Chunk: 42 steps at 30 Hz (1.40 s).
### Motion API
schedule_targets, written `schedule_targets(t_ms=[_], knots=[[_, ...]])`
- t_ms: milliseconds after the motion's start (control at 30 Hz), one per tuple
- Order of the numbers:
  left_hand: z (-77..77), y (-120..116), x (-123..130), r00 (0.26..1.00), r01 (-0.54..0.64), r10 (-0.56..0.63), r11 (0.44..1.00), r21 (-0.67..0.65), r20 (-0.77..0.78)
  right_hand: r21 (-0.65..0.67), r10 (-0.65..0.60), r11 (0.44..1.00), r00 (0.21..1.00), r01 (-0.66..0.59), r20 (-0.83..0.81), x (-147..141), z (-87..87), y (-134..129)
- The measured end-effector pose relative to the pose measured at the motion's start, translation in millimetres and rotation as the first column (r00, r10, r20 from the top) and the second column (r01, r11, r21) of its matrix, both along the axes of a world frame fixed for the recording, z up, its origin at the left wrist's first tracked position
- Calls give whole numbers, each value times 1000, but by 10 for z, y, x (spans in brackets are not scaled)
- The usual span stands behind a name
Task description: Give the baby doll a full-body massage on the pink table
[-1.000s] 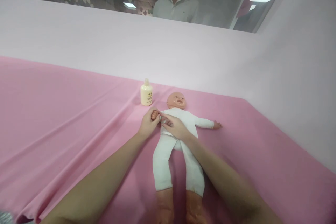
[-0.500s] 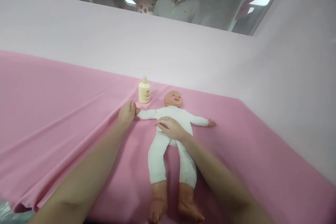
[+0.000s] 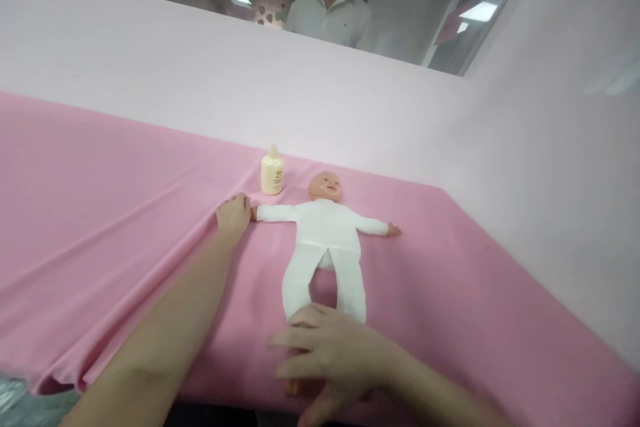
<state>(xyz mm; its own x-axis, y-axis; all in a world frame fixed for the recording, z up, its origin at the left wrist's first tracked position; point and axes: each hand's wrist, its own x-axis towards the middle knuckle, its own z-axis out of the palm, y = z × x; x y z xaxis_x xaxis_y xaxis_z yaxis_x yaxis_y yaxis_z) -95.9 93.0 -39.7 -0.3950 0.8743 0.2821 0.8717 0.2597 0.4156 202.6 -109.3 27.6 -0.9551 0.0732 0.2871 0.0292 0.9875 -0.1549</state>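
Note:
A baby doll in a white suit lies on its back on the pink cloth, arms stretched out sideways. My left hand is closed around the doll's hand on the left side. Over the doll's lower legs hovers my right hand, its fingers spread and slightly blurred, with nothing held; it hides most of the doll's feet. A pale yellow bottle stands upright beside the doll's head, on the left.
A pale wall rises behind the cloth. Above it, glass shows a person in a white shirt and ceiling lights. Folds run through the cloth at the left.
My right hand has left the doll's belly and moved down over its lower legs, its fingers spreading. My left hand stays at the doll's hand. The view has shifted slightly.

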Motion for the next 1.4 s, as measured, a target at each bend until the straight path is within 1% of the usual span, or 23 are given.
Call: schedule_targets(t_ms=[33, 100, 167, 200, 267, 333, 367, 400, 433, 467, 500, 533, 567, 600, 667, 767, 833, 900, 1033, 1133, 1200, 1300, 1400], knots=[[14, -18, 29, 1000, -2, 3, 999, 36, -17, 4, 34, 999, 999, -34, 36, -4, -7, -32], [68, -68, 109, 999, 34, -33, 992, 119, -13, 17, 36, 999, 995, -37, 94, -25, -10, -82], [173, -152, 231, 989, 134, -143, 967, 217, 28, 33, 15, 999, 993, -19, 119, -46, 5, -108], [248, -215, 312, 975, 196, -218, 939, 283, 48, 28, 7, 1000, 994, -10, 108, -51, 22, -112], [433, -396, 517, 901, 347, -423, 838, 421, 98, -24, -7, 1000, 1000, 7, 11, -35, 70, -101], [626, -653, 767, 843, 431, -531, 761, 485, 84, -102, -59, 994, 987, 44, -149, 24, 121, -65], [707, -800, 896, 767, 486, -634, 675, 555, 99, -132, -113, 988, 964, 83, -239, 67, 138, -39], [769, -950, 1021, 663, 559, -745, 558, 614, 74, -154, -168, 980, 930, 123, -326, 115, 144, -9], [807, -1094, 1135, 534, 657, -845, 406, 636, -13, -176, -220, 971, 888, 161, -404, 163, 138, 22], [821, -1222, 1233, 408, 732, -903, 236, 639, -133, -206, -270, 959, 839, 193, -472, 206, 120, 52], [812, -1329, 1314, 281, 799, -926, 79, 596, -253, -246, -315, 946, 786, 212, -532, 240, 93, 78], [787, -1411, 1376, 188, 831, -927, -27, 556, -325, -289, -347, 933, 742, 213, -573, 265, 61, 100], [750, -1467, 1421, 136, 844, -916, -92, 529, -377, -334, -381, 918, 708, 213, -595, 277, 27, 114], [707, -1499, 1451, 112, 855, -902, -126, 503, -417, -376, -412, 902, 685, 213, -601, 281, -5, 122], [629, -1515, 1480, 118, 872, -876, -134, 471, -469, -433, -454, 876, 665, 211, -593, 272, -54, 118], [563, -1495, 1477, 161, 893, -851, -89, 441, -499, -477, -469, 859, 654, 183, -594, 269, -94, 80], [548, -1492, 1461, 178, 894, -859, -62, 444, -479, -516, -499, 838, 633, 179, -591, 287, -113, 47], [538, -1504, 1442, 168, 889, -882, -58, 455, -441, -540, -525, 821, 620, 188, -583, 303, -132, 15], [529, -1538, 1414, 171, 846, -913, -56, 530, -370, -473, -508, 847, 631, 243, -586, 280, -151, -22], [558, -1550, 1409, 142, 844, -927, -69, 532, -346, -447, -523, 845, 624, 293, -580, 250, -172, -23], [588, -1552, 1409, 116, 851, -937, -77, 519, -329, -490, -541, 829, 608, 269, -581, 252, -209, -17], [613, -1540, 1409, 118, 848, -943, -68, 526, -311, -564, -552, 800, 615, 201, -563, 288, -287, -10], [591, -1501, 1398, 118, 869, -931, -72, 490, -346, -582, -535, 797, 633, 159, -560, 328, -328, -7]])
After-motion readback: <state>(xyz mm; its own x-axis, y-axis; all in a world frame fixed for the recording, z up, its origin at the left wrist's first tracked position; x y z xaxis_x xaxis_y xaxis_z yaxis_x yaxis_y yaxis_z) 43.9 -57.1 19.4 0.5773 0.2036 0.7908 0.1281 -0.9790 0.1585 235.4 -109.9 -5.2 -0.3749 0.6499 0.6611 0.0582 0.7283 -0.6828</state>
